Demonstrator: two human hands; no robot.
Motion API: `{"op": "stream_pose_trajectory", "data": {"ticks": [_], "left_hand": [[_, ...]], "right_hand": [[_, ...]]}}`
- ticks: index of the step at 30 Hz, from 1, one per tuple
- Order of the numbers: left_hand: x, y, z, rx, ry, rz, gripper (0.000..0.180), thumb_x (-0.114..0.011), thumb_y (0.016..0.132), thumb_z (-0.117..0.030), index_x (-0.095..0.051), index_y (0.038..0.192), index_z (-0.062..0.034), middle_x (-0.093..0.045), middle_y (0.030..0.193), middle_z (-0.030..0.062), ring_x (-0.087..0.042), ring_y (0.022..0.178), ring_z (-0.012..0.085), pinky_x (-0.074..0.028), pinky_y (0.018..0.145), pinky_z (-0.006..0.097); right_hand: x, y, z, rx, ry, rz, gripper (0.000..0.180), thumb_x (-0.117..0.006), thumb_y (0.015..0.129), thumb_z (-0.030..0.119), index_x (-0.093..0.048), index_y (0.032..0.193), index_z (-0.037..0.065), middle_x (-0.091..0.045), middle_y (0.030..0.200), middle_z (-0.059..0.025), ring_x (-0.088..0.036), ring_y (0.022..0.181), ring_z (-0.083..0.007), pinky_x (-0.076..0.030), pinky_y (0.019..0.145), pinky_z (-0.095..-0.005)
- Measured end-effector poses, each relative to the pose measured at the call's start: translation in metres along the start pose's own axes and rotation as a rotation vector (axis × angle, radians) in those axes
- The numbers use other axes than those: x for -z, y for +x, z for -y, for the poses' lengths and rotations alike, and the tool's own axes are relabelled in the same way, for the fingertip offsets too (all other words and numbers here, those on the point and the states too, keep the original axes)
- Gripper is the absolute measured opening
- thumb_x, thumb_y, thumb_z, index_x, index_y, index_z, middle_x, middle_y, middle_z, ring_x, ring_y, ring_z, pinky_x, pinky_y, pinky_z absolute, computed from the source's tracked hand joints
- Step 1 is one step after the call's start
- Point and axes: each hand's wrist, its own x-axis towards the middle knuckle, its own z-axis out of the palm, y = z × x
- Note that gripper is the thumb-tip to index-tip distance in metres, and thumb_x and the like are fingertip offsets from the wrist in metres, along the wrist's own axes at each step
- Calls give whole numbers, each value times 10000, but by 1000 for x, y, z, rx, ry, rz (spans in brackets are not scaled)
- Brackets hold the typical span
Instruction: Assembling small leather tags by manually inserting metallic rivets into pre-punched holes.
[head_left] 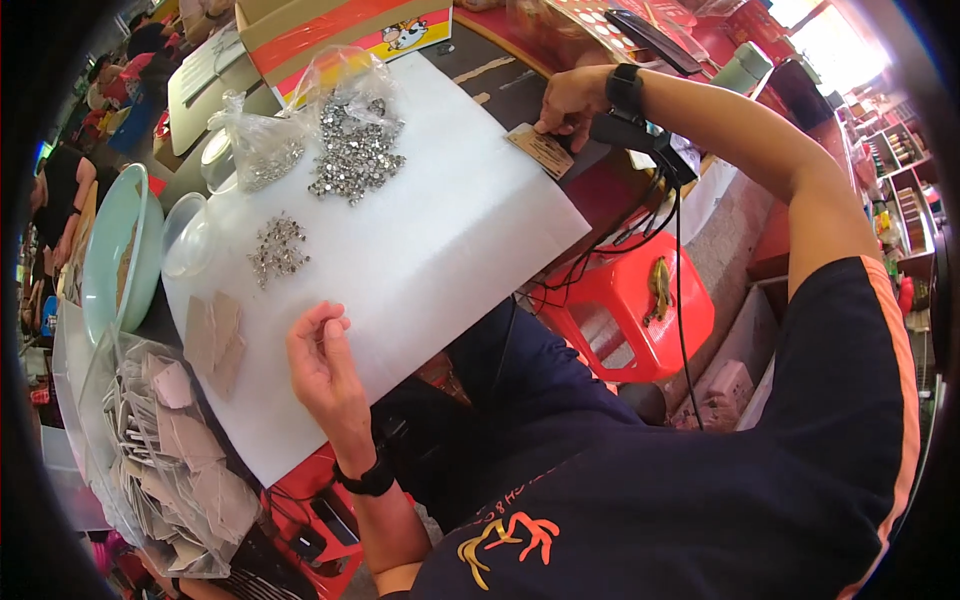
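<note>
My right hand (578, 103) reaches out to the far right edge of the white sheet. Its fingers are closed on the near end of a tan card (541, 151) with marks on it. Over the near part of the sheet, my left hand (328, 368) is turned partly palm up. Its fingers curl loosely, thumb apart, and nothing shows in them. Beyond it lies a small heap of shiny metal pieces (279, 250). Farther back, more metal pieces (355, 150) spill from a clear plastic bag (345, 75). Several plain grey-brown cards (213, 340) lie left of my left hand.
A clear bag of cards (175, 450) stands by the white sheet's (430, 230) left edge, near a green basin (125, 250) and a clear bowl (187, 237). An open carton (340, 35) is behind. Black cables (600, 250) hang beside a red stool (640, 310).
</note>
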Motion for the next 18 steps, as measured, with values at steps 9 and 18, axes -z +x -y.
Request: {"op": "stream_pose_trajectory", "data": {"ticks": [9,18], "left_hand": [[2,-1,10,-58,-27,28,184,-523,974,-60,-558,1132,26,-621,1053,97,-592,952,156,-477,886,289],[-1,0,12,-88,46,49,188,-514,984,-75,-548,1139,27,-620,1059,97,-601,970,162,-474,894,299]], "right_hand": [[-2,-9,-11,-1,103,-60,181,-706,883,221,-653,823,60,-551,664,-4,-549,625,-134,-579,761,-417],[22,-9,-35,5,72,-173,214,-709,886,232,-665,824,32,-583,662,-16,-562,596,-142,-574,654,-368]]}}
